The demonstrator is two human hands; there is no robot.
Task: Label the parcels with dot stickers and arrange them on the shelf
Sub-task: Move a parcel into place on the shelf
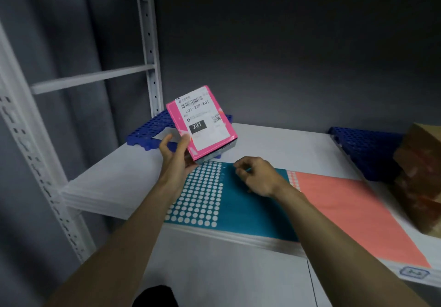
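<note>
My left hand (175, 155) holds a small pink parcel (202, 122) tilted up above the white shelf (119, 175), its white shipping label with "231" facing me. My right hand (255, 175) rests over the blue dot-sticker sheet (250, 209), fingers curled together, pinching what looks like a small blue dot sticker at the fingertips. Many dots on the left part of that sheet are gone, leaving white circles. A salmon sticker sheet (353, 211) lies to the right of the blue one.
Blue perforated plastic dividers lie at the back left (148, 128) and back right (362, 149) of the shelf. A brown cardboard parcel (420, 175) wrapped in tape stands at the right edge. White slotted shelf uprights (150, 44) rise on the left.
</note>
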